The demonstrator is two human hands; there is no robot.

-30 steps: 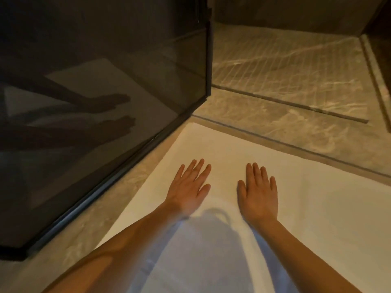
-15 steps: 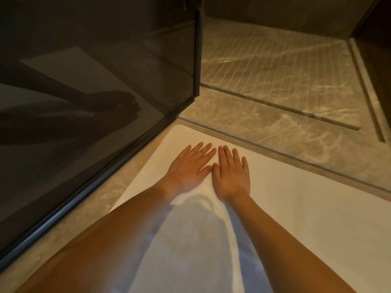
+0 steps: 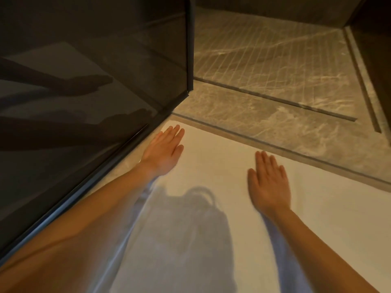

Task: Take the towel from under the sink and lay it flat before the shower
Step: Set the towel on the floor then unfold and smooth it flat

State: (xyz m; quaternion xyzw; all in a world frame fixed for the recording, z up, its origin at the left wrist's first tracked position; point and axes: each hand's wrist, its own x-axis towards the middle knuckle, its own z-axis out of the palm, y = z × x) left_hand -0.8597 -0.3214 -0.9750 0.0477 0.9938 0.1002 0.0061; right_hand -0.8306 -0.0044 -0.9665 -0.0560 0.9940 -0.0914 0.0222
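Hands (image 3: 164,152) spread apart — towel (image 3: 222,166) flat.

A single wide-angle view from the person's head looks steeply forward and down, close above the floor, so both bare forearms reach in from the bottom edge to the left hand (image 3: 164,152) and right hand (image 3: 267,182). It faces the shower floor (image 3: 275,66) at the top, with the dark glass panel (image 3: 88,77) filling the left side and the white towel (image 3: 243,229) spread across the lower middle and right. No second view overlaps it.
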